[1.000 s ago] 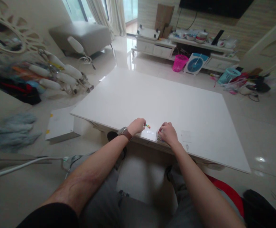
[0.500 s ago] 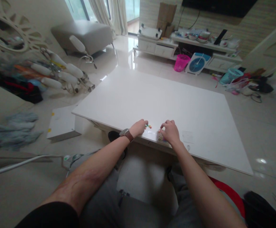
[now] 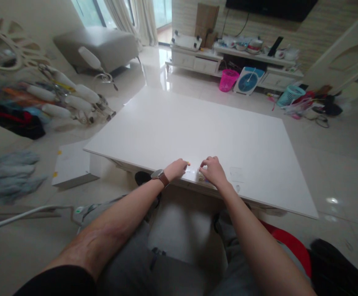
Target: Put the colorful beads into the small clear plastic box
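Note:
Near the front edge of the white table point(image 3: 197, 127), my left hand point(image 3: 177, 168) is closed around a small colorful piece point(image 3: 188, 163), whose orange end shows past the fingertips. To its right, my right hand point(image 3: 211, 169) is bent over a small container point(image 3: 201, 176) standing at the table edge. Its thumb and fingers are drawn together at the container's top; what they hold, if anything, is too small to make out. A thin clear square point(image 3: 237, 174) lies flat to the right of my right hand, with a small clear item point(image 3: 237, 188) just below it.
A white box point(image 3: 72, 162) is on the floor left of the table. A white stool point(image 3: 187, 226) stands between my legs. Beyond the table are a pink basket point(image 3: 228, 80), a blue fan point(image 3: 248, 81) and a teal basket point(image 3: 290, 95).
The whole view has shifted slightly. Less of the colorful piece shows beyond my left fingers. My right hand stays over the small container.

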The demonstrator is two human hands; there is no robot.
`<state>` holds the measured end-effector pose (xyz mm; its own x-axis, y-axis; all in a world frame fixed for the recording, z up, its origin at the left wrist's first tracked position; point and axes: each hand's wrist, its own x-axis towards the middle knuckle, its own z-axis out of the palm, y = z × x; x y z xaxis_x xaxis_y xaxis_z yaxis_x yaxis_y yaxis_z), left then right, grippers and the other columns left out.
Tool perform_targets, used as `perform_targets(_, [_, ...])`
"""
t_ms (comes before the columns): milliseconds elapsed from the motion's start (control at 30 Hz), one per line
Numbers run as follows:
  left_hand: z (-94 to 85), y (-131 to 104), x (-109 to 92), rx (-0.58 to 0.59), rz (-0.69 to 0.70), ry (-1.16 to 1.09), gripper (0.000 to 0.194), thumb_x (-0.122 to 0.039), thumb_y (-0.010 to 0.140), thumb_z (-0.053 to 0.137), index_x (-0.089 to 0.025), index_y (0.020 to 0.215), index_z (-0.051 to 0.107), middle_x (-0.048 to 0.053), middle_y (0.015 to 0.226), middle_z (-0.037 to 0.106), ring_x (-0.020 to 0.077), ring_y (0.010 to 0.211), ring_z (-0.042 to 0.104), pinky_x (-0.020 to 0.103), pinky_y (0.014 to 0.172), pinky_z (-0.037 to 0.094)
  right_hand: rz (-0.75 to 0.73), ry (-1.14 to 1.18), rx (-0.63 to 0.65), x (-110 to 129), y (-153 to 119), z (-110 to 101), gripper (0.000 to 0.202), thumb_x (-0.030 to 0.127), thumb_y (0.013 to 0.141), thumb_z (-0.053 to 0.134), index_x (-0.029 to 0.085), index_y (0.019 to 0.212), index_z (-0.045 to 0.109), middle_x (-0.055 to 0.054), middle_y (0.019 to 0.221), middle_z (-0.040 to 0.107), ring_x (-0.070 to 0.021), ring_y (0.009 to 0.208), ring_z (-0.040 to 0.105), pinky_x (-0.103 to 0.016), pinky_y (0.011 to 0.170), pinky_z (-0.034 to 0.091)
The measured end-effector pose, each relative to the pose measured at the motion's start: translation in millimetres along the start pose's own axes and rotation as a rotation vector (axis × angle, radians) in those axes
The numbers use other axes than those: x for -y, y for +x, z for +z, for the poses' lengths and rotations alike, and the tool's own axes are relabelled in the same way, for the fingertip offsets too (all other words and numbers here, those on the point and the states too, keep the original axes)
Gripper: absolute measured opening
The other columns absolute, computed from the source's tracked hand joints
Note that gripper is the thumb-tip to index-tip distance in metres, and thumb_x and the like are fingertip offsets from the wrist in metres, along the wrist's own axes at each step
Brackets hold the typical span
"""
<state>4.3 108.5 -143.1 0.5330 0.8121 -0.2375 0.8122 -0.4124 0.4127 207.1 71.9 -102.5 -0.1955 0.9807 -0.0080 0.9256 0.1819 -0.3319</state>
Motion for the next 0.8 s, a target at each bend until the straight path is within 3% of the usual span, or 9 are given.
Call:
perform_targets(167, [-8.0, 1, -5, 0.063, 0.014, -0.027, 0.019, -0.007, 0.08, 0.061, -0.012, 0.092, 0.075, 0.014, 0.095, 0.074, 0.0242, 0.092, 0.068, 0.03, 0.086, 0.05, -0.028, 0.068, 0.057, 3, -1, 3, 0.012, 0.018, 0.089, 0.063, 0.018, 0.087, 0.074, -0.008, 0.093, 0.067, -0.0231, 0.1, 0.054, -0.033, 0.092, 0.043])
perform_targets(267, [-18.0, 3, -6, 0.092, 0.009, -0.068, 0.015, -0.017, 0.085, 0.062, -0.013, 0.093, 0.074, 0.011, 0.088, 0.075, 0.0216, 0.082, 0.069, 0.029, 0.08, 0.051, -0.032, 0.14, 0.058, 6, 0, 6, 0.009, 0.018, 0.087, 0.065, 0.018, 0.085, 0.073, -0.007, 0.091, 0.068, -0.0206, 0.095, 0.057, -0.031, 0.088, 0.045])
perform_targets(400, [-33.0, 3, -7, 0.17, -0.026, -0.463, 0.024, -0.035, 0.093, 0.06, -0.014, 0.101, 0.068, 0.003, 0.068, 0.069, 0.0164, 0.063, 0.065, 0.026, 0.066, 0.049, -0.068, 0.339, 0.034, 10, 1, 6, 0.008, 0.016, 0.083, 0.07, 0.018, 0.09, 0.071, -0.004, 0.09, 0.071, -0.016, 0.083, 0.062, -0.029, 0.081, 0.048])
perform_targets(533, [-41.7, 0, -12, 0.203, -0.015, -0.954, 0.036, -0.048, 0.086, 0.07, -0.013, 0.09, 0.064, 0.0, 0.066, 0.062, 0.0129, 0.061, 0.06, 0.026, 0.065, 0.049, -0.061, 0.573, -0.008, 16, 2, 3, 0.008, 0.022, 0.086, 0.069, 0.019, 0.092, 0.071, -0.003, 0.085, 0.074, -0.0149, 0.078, 0.066, -0.027, 0.075, 0.05])
perform_targets(800, [-44.0, 0, -14, 0.245, 0.014, -1.101, 0.053, -0.065, 0.079, 0.07, -0.013, 0.072, 0.063, -0.002, 0.057, 0.052, 0.0093, 0.054, 0.045, 0.024, 0.055, 0.036, 0.012, 0.699, -0.07, 15, 6, 1, 0.014, 0.029, 0.083, 0.071, 0.017, 0.086, 0.075, -0.003, 0.074, 0.073, -0.0151, 0.068, 0.064, -0.026, 0.068, 0.048])
